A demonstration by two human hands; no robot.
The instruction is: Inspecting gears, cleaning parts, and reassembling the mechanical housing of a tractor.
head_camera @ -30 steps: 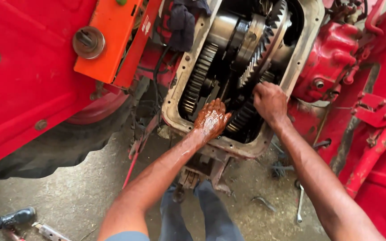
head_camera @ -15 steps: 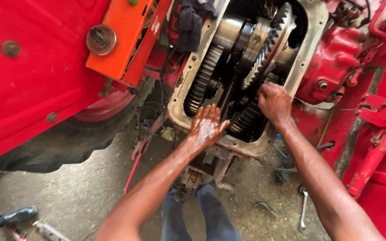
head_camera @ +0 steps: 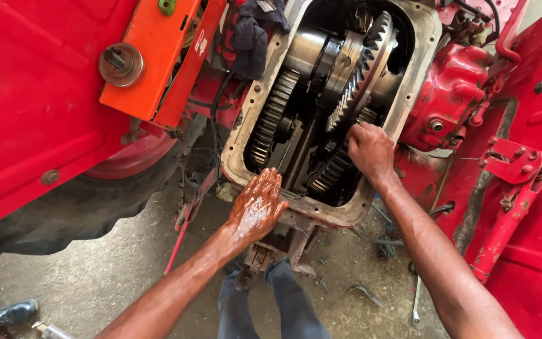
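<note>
1. Left hand (head_camera: pixel 257 207) has slid back off the gears; now flat, open, oil-coated, on the gearbox housing (head_camera: pixel 238 135) rim.
2. Right hand (head_camera: pixel 370 150) inside, fingers curled against the large ring gear (head_camera: pixel 362 75).

Our arms are bare from the wrists up to where the view cuts them off; no sleeves, gloves, watch or rings show. Our left hand (head_camera: pixel 255 210) is coated in glossy reddish-brown oil that runs down onto the forearm. Our right hand (head_camera: pixel 370 150) carries dull grime. We wear dark blue-grey trousers (head_camera: pixel 271 307).
</note>
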